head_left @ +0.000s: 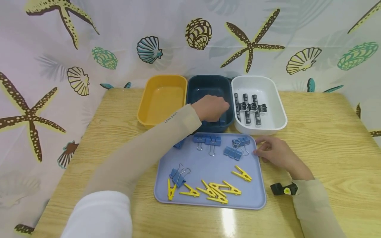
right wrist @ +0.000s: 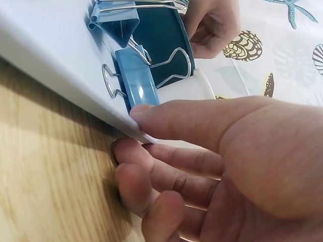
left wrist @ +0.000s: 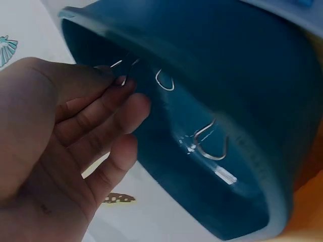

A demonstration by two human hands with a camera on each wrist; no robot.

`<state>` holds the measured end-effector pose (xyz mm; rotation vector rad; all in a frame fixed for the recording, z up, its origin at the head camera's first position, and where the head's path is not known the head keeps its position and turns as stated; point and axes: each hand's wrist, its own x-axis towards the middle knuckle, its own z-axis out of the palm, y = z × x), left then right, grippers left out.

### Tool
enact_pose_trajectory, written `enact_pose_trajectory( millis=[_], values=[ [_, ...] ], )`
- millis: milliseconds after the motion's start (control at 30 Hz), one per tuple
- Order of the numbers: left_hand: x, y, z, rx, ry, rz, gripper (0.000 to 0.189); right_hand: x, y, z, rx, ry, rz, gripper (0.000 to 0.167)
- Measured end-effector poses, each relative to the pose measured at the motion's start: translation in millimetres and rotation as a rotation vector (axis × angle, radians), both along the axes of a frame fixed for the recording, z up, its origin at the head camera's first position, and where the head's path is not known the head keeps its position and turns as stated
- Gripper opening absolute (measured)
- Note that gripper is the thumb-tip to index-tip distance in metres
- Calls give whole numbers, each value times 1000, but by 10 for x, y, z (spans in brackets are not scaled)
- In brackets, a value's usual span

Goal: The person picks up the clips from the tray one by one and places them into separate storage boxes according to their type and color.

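Observation:
My left hand (head_left: 210,108) is over the dark teal bin (head_left: 194,82). In the left wrist view its thumb and forefinger pinch a wire handle (left wrist: 122,80) of a binder clip, whose body is hidden by the bin wall. Other wire loops (left wrist: 211,147) show inside that bin. My right hand (head_left: 275,152) grips the right rim of the pale blue tray (head_left: 196,168), thumb above and fingers below. Close to that thumb lies a blue binder clip (right wrist: 137,78). More blue binder clips (head_left: 213,140) and several yellow clothespins (head_left: 242,174) lie on the tray.
Left of the teal bin stands a yellow bin (head_left: 165,96); to its right, a white bin (head_left: 275,112) holds black-and-white clips (head_left: 247,109). A small black object with a yellow mark (head_left: 284,189) is by the right wrist. Patterned cloth (head_left: 178,29) hangs behind the wooden table (head_left: 321,132).

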<state>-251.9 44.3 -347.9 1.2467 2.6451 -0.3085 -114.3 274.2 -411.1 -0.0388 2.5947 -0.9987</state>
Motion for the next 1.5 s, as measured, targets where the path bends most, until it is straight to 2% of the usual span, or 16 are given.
enact_pose_trajectory(
  millis=[167, 500, 833, 1133, 1500],
  values=[
    [-37, 16, -53, 15, -23, 23, 28, 5, -7, -2, 3, 21, 9, 46],
    [-67, 11, -46, 62, -37, 44, 28, -5, 5, -22, 15, 20, 4, 46],
    [-122, -19, -58, 85, -95, 56, 27, -2, 5, -21, 20, 23, 7, 45],
    [-148, 2, -91, 103, -79, 44, 25, 5, 2, -30, 8, 17, -3, 44],
    [-154, 10, -82, 92, -55, 44, 26, -2, 10, -32, 20, 32, 2, 44]
  ],
)
